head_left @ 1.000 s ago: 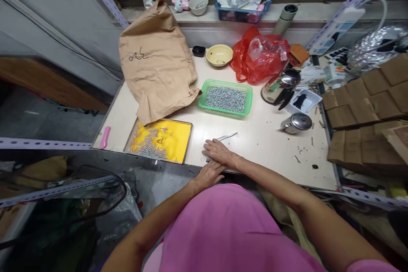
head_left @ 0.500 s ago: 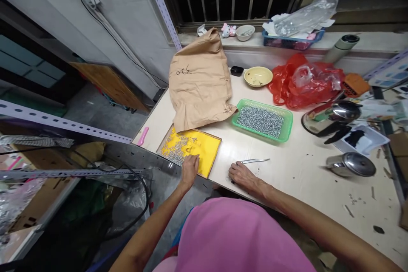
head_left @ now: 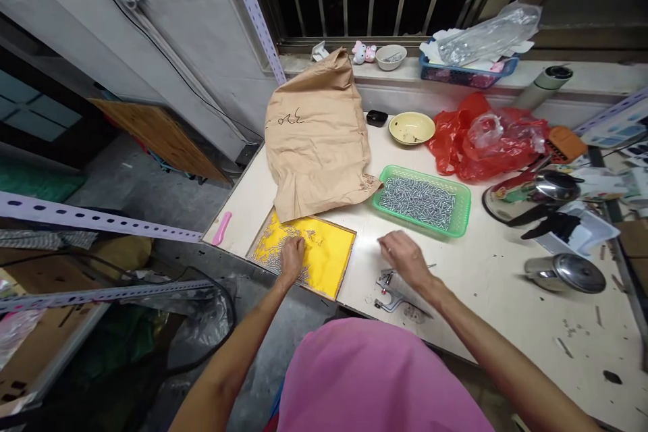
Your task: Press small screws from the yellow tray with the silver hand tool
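My left hand (head_left: 292, 258) is over the yellow tray (head_left: 329, 256), its fingers closed among the small metal pins (head_left: 273, 243) scattered there. Whatever those fingertips hold is too small to make out. To the right of the tray, my right hand (head_left: 405, 256) is raised a little above the tabletop, slightly blurred, with fingers drawn together. I cannot make out what is in them. Just below that hand lies a metal hand tool (head_left: 395, 297) with a bent frame. Beyond both hands stands a green plastic basket (head_left: 462, 206) holding many similar metal pins.
A brown paper bag (head_left: 318, 148) stands behind the yellow tray, partly over its edge. Further back are a cream bowl (head_left: 412, 128) and a red plastic bag (head_left: 466, 142). A steel kettle (head_left: 531, 196) and lidded metal cup (head_left: 564, 273) stand right. A pink-handled item (head_left: 221, 228) lies left.
My right hand has lifted from the table edge and moved away from me, uncovering the metal tool. My left hand has shifted left and away from me, onto the pins.
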Demonstrator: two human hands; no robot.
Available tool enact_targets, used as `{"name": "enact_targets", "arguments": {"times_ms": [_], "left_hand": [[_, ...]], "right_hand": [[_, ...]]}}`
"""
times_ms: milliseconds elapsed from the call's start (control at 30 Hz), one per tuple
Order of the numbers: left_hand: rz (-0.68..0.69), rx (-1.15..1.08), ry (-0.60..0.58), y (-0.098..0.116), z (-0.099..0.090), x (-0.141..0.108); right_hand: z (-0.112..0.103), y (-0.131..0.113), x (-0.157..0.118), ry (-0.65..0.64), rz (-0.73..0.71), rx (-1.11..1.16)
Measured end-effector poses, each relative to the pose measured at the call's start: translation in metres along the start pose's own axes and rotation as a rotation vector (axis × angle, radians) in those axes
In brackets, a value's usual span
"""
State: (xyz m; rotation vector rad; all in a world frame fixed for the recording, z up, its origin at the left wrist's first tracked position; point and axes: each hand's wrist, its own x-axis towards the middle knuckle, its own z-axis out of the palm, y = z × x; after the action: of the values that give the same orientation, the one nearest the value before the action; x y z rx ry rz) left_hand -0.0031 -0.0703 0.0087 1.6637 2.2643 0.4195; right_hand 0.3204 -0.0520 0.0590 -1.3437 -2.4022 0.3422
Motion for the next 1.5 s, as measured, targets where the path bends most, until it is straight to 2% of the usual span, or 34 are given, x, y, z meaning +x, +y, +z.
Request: {"name": "enact_targets", "arguments": {"times_ms": [133,233,367,467,567,667,767,867,967,1067,1167,1300,1500], "left_hand": [[-0.082,-0.007,-0.015,0.006,0.009,0.019],[-0.094,0.019,-0.054,0.009,0.014,0.028],[-0.033,0.058,-0.084,0.011,0.014,0.033],[-0.003,0.077,-0.123,0.010,0.012,0.035],[0.042,0.094,-0.172,0.007,0.008,0.034],[0.095,0.112,-0.193,0.005,0.003,0.033],[0.103,0.087,-0.156,0.010,-0.003,0.028],[0.036,-0.103,-0.179,0.030,-0.003,0.013],[-0.127,-0.384,-0.389,0.063,0.007,-0.017],[-0.265,-0.575,-0.624,0.101,0.026,-0.055],[-0.323,-0.685,-0.741,0.131,0.046,-0.083],[-0.274,-0.677,-0.722,0.149,0.067,-0.093],[-0.200,-0.622,-0.737,0.150,0.077,-0.093]], "right_hand": [[-0.034,0.041,0.024,0.232,0.243,-0.094],[-0.036,0.049,0.013,0.270,0.308,-0.088],[-0.009,0.030,-0.037,0.076,0.338,0.042],[0.017,0.014,-0.081,-0.102,0.431,0.127],[0.034,0.003,-0.117,-0.254,0.533,0.175],[0.038,-0.004,-0.135,-0.330,0.614,0.167],[0.034,-0.009,-0.135,-0.374,0.622,0.132],[0.027,-0.011,-0.131,-0.432,0.629,0.063],[0.021,-0.008,-0.132,-0.477,0.679,0.004],[0.017,-0.001,-0.139,-0.496,0.718,-0.008],[0.015,0.005,-0.145,-0.509,0.714,0.001],[0.015,0.009,-0.147,-0.520,0.691,-0.009],[0.014,0.011,-0.147,-0.519,0.677,-0.011]]}}
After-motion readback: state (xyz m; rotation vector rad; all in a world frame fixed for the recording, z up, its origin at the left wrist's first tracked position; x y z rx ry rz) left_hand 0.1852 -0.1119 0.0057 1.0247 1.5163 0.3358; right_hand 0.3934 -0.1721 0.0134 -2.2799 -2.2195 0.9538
